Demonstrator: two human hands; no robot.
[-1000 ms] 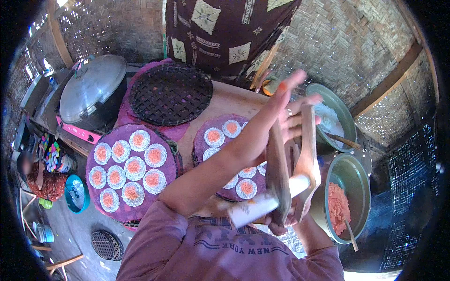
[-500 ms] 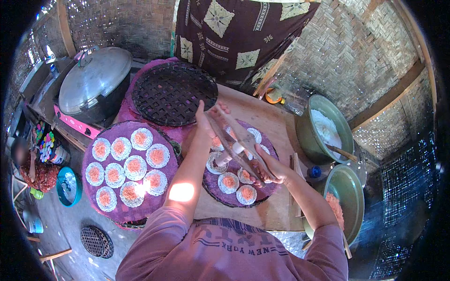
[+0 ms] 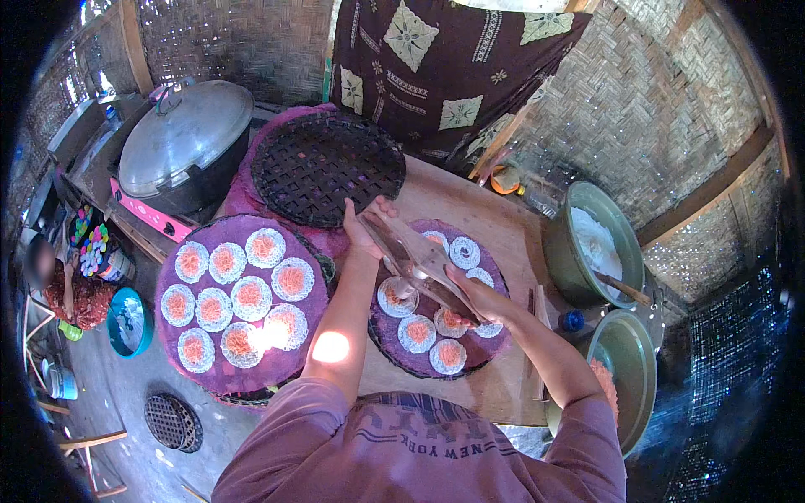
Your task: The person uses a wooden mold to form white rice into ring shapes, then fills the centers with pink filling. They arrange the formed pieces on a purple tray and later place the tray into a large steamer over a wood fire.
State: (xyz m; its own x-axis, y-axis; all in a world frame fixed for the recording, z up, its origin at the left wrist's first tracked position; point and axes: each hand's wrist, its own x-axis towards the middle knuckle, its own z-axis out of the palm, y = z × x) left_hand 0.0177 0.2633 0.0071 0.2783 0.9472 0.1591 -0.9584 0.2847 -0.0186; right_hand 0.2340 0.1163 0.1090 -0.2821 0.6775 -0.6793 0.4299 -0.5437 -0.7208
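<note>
Woven walls close round a wooden table (image 3: 470,205) bearing a purple tray (image 3: 490,348) of round white cakes. Above that tray, a wooden press (image 3: 417,261) is gripped at its far end by the left hand (image 3: 362,226) and at its near end by the right hand (image 3: 478,300). For a clean cake (image 3: 396,295), the press is best kept level and centred.

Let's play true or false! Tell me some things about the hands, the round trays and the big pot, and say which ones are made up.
1. Both hands hold one long press tool. True: the left hand and right hand grip its two ends.
2. The big pot has no lid. False: a metal lid covers it.
3. The left purple tray holds round white cakes with orange middles. True.
4. The black woven tray is full of cakes. False: it holds none.
</note>
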